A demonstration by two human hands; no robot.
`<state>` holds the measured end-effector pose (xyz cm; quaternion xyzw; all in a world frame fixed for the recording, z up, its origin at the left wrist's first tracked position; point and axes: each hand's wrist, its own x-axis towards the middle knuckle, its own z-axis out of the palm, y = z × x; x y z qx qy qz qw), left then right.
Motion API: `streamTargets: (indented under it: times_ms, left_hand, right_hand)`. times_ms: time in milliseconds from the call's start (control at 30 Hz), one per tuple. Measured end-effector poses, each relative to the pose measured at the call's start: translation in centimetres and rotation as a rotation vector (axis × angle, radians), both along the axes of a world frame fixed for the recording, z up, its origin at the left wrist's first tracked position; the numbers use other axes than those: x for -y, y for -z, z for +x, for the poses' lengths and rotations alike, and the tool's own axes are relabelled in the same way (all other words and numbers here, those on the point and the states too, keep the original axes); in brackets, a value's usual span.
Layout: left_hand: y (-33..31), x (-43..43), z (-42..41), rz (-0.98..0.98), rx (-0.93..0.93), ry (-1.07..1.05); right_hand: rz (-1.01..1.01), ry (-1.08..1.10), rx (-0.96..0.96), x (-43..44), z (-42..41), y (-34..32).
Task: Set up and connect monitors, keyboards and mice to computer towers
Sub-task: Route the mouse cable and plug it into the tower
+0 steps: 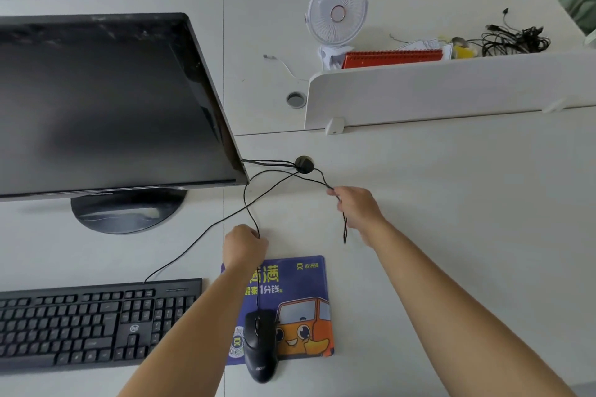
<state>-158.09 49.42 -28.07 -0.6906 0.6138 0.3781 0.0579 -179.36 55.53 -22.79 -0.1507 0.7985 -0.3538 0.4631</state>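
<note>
— Where is the mouse cable [246, 203] lying right now?

— It is running up from the mouse [260, 345] on the mouse pad [300, 277], passing through the left grip [246, 243], then bending right toward the grommet hole [304, 164] in the counter [451, 203].

— And what is that grip doing?

— It is curling its fingers round the cable just above the pad, knuckles facing up.

— What about the other one?

— The right grip [356, 209] is pinching a loose strand [345, 230], with the tail hanging down below the fist. Whether that strand belongs to the mouse or to something else, I cannot tell.

— So which way is the hole lying from the two of them?

— Farther from the person than both, and between them. It is sitting up and to the left of the right grip and up and to the right of the left one. The right grip looks nearer to it.

— And the strand's long axis?

— It is slanting from the hole down and right into the fist, so I am judging that feeding or drawing it through means moving along that diagonal, not straight across.

— Anything crowding the hole?

— The keyboard cable [206, 233] is coming up from the keyboard [96, 319] into the same opening, and more leads are reaching it from behind the monitor [96, 100]. I am guessing the lines could snag there.
</note>
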Motion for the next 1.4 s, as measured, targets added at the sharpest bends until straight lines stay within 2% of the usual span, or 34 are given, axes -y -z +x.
streamTargets:
  times_ms: [67, 133, 200, 233, 300, 400, 567, 633, 700, 800, 1000, 1133, 1200, 1333, 1400]
  left_hand:
    - [0.0, -0.5, 0.4, -0.029, 0.003, 0.016]
    - [-0.1, -0.8, 0.5, -0.053, -0.005, 0.036]
    - [0.2, -0.6, 0.7, -0.068, -0.026, 0.06]
    - [0.5, -0.6, 0.9, -0.074, -0.042, 0.053]
    - [0.7, -0.6, 1.1, -0.073, -0.082, 0.058]
    - [0.6, -0.8, 1.4, -0.071, -0.103, 0.114]
    - [0.7, -0.7, 1.8, -0.09, -0.09, 0.159]
    - [0.9, -0.8, 2.0, -0.098, -0.084, 0.166]
    - [1.0, -0.9, 2.0, -0.114, -0.067, 0.185]
    - [1.0, -1.0, 1.7, -0.15, -0.034, 0.223]
    - [1.1, -0.9, 1.3, -0.175, 0.085, 0.302]
    - [1.0, -0.8, 0.9, -0.149, 0.136, 0.352]
    - [0.9, -0.8, 0.8, -0.141, 0.154, 0.395]
    - [1.5, -0.9, 0.9, -0.135, 0.152, 0.469]
    - [2.0, -0.8, 1.1, -0.145, 0.136, 0.456]
  right_hand:
    - [-0.082, 0.058, 0.11, 2.2, -0.1, -0.6]
    - [-0.25, 0.223, 0.205, 4.0, -0.4, -0.8]
    - [-0.313, 0.337, 0.155, 4.8, -1.2, -0.3]
    - [-0.274, 0.332, 0.077, 4.7, -1.4, 0.1]
    - [-0.166, 0.22, -0.071, 3.6, -1.7, 0.6]
    - [-0.027, -0.075, -0.261, 1.5, -1.1, 2.4]
    - [0.14, -0.608, -0.392, -0.2, 0.6, 5.2]
    - [0.184, -0.71, -0.47, -0.1, 1.0, 5.9]
    - [0.154, -0.631, -0.504, 0.6, 1.2, 6.3]
    - [0.067, -0.369, -0.531, 2.4, 0.9, 6.2]
    - [0.019, -0.136, -0.648, 4.9, -0.3, 5.1]
    - [0.204, -0.116, -0.415, 6.3, -2.1, 5.9]
    - [0.191, -0.13, -0.36, 6.8, -2.8, 6.9]
    - [0.132, -0.258, -0.416, 7.9, -2.8, 7.4]
    - [0.167, -0.274, -0.267, 8.4, -2.4, 6.8]
